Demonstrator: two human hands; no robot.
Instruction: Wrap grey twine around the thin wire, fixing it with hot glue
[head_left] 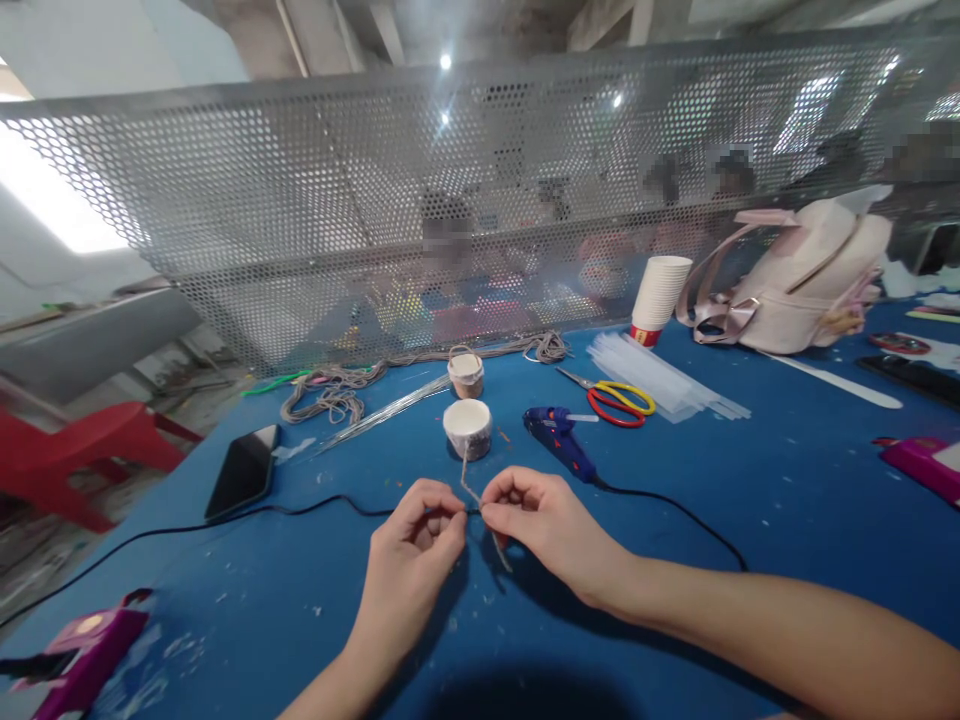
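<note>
At the lower centre of the frame, the left hand (412,545) has thumb and fingertips drawn close together; whether anything is pinched between them cannot be told. Above it, toward mid-frame, a small basket (467,382) with a loop handle shows a pale inside, its contents too small to make out. Just below that, a cup (455,440) stands upright on the blue worktop (300,610), white inside, its outer wall partly covered in grey. From its front hangs a thin cord (470,491), pinched in the right hand (551,520), a loose tail below. The cord looks light, soft and limp, best gripped close to the cup; the cup seems light and easily dented, so steady it low around the wall. At upper right, paper cups (658,300) sit nested in a stack.
</note>
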